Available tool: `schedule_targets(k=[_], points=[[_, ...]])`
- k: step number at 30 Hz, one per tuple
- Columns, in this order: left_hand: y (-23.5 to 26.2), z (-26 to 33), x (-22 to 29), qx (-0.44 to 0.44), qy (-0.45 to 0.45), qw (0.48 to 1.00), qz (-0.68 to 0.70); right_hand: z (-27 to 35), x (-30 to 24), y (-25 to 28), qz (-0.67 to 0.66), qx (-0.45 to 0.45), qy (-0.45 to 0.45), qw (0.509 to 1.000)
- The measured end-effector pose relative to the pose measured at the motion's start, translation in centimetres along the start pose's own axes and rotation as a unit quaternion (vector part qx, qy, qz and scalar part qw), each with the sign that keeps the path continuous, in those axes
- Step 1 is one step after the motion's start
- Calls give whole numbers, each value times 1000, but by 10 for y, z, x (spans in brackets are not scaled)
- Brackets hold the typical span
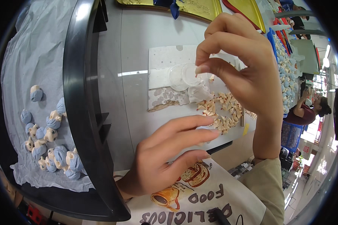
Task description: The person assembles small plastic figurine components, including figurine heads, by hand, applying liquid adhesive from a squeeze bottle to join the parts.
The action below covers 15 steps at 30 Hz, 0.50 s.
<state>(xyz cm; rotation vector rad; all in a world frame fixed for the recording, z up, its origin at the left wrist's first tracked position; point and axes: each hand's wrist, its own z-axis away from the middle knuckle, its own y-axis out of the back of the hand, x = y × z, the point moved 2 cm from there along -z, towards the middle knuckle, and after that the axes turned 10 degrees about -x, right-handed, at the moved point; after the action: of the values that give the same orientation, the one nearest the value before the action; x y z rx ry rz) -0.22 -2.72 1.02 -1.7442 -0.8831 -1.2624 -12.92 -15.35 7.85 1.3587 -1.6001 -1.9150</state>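
My left hand [172, 152] is over the near edge of the work table, fingers curved forward and thumb below. Between its fingers shows a bit of a small pale-blue and cream piece [204, 128], mostly hidden. Raised above the table, my right hand [240, 56] pinches thumb and forefinger together; a tiny reddish tip shows under them, too small to name. Beneath lie many small cream pointed pieces with red edges [225, 108]. Beside them, a clear round plastic lid or dish [179, 78] and a crumpled white wet tissue [200, 93] rest on a stained white board [165, 60].
At left, a black tray [82, 93] lined with white paper [33, 67] holds several blue-and-cream figurines [58, 155]. Gold trays [199, 8] stand at the far edge. A blue tray of similar pieces [285, 71] is at right, with a person [308, 110] beyond.
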Motion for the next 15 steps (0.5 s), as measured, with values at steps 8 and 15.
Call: schedule_targets(k=[8,15], points=[[1,7,-7,27,25,995,88,-12,-7,-8,71,-8,16,997],[3,2,-6,-8,22,999,45,-14,-11,-12,67,-89,-3,994]])
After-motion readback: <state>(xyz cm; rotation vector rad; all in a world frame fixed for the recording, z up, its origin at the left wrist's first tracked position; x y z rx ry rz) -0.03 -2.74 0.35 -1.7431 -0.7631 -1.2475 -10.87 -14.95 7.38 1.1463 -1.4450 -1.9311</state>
